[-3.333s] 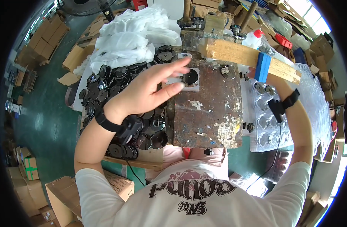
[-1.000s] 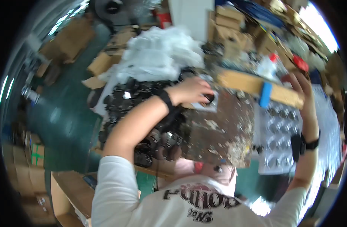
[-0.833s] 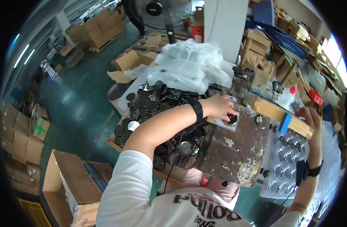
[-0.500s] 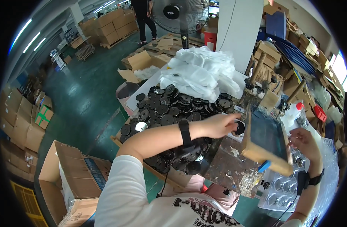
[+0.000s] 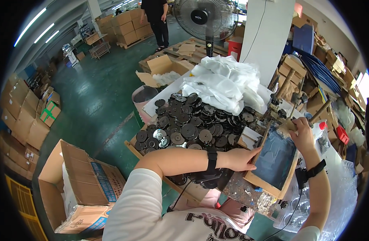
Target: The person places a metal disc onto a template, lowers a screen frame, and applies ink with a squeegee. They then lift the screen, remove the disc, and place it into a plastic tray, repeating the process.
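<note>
A wooden-framed printing screen [image 5: 266,184] with a blue-grey mesh lies over the stained work board [image 5: 237,187]. My left hand [image 5: 241,159] grips its left rail, thumb and forefinger apart at the edge. At the far end of the mesh, my right hand [image 5: 303,135] is closed around the tan squeegee [image 5: 286,129]. Whatever lies directly under the screen is hidden. Left of the screen, a large heap of shiny black round discs [image 5: 188,130] covers the table, a few with silver faces.
White plastic bags [image 5: 224,82] are piled behind the discs. Clamps and rods [image 5: 281,100] stand at the screen's far end. A red-capped white bottle [image 5: 319,129] and clear plastic trays [image 5: 333,193] are at the right. An open carton [image 5: 86,180] stands at left; a fan [image 5: 204,18] and a person [image 5: 155,20] are beyond.
The screen has come down from a raised tilt, covering the black disc on the board. My left hand has moved onto its rail, and my right hand has gone from its right side to the squeegee.
</note>
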{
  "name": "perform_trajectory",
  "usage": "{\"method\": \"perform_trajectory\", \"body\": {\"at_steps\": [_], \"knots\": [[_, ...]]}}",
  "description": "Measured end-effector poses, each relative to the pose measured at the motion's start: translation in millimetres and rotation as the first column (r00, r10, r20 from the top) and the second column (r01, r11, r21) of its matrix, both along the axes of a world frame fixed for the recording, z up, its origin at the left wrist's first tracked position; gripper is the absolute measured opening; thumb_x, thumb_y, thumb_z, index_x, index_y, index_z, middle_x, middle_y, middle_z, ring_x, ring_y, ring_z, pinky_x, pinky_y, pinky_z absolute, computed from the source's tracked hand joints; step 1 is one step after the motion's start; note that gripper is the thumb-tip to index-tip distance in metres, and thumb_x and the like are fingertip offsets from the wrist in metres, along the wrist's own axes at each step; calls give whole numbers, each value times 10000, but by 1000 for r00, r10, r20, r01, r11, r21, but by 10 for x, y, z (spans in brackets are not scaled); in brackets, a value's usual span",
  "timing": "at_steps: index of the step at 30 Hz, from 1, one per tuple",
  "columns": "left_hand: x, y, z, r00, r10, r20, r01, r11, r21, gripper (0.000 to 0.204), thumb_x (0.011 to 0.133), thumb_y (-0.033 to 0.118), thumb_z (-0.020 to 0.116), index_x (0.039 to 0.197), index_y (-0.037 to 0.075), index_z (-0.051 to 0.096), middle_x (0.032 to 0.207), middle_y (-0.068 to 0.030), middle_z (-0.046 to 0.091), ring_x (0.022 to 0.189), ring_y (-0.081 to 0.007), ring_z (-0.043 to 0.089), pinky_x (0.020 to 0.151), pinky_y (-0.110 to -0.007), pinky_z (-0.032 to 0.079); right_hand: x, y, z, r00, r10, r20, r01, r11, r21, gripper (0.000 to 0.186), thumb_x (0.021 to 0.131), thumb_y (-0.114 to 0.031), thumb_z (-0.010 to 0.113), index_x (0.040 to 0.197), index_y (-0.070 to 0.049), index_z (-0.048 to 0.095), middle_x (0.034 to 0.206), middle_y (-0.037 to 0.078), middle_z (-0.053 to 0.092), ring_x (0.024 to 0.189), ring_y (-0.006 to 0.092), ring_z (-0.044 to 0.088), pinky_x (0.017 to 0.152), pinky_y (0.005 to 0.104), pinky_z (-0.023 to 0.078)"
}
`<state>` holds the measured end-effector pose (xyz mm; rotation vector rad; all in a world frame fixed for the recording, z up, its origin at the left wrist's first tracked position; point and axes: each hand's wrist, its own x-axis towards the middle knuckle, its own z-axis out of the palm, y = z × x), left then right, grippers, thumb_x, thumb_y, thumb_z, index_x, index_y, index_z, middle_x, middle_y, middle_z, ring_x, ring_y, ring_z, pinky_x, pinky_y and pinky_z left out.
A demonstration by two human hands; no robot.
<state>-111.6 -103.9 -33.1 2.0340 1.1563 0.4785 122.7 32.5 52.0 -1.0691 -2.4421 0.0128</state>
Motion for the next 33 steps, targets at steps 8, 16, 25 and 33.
{"method": "perform_trajectory", "body": {"at_steps": [8, 16, 25, 33], "knots": [[7, 22, -48, 998, -6, -55, 7, 1000, 23, 799, 858, 311, 587, 1428, 31, 102, 832, -140, 629, 732, -303, 602, 660, -381, 461, 5, 10, -38, 1000, -27, -1, 27, 1000, 7, 354, 676, -35, 694, 1009, -29, 575, 906, 112, 554, 760, 271, 591, 689, 352, 483], [33, 46, -66, 998, -30, -56, 32, 999, 40, 810, 856, 320, 587, 1432, 38, 92, 829, -138, 634, 731, -306, 605, 659, -380, 464, 60, 25, -49, 999, -46, -3, 46, 999, -11, 355, 685, -44, 691, 1023, -30, 582, 890, 114, 557, 752, 265, 597, 681, 343, 488], [3, 68, -73, 997, -8, -73, 12, 999, 51, 808, 858, 332, 583, 1432, 41, 94, 807, -133, 634, 717, -304, 608, 636, -377, 466, 21, 45, -16, 1000, -27, -14, 27, 999, -25, 344, 686, -51, 692, 1015, -24, 595, 892, 115, 558, 756, 260, 599, 693, 338, 488], [5, 11, -71, 996, -18, -85, 24, 997, 70, 809, 859, 332, 583, 1431, 38, 93, 817, -141, 632, 720, -306, 607, 631, -381, 463, 12, -23, -6, 998, -63, -18, 61, 996, -60, 344, 680, -65, 698, 1010, -33, 607, 895, 111, 563, 767, 263, 597, 701, 339, 485]]}}
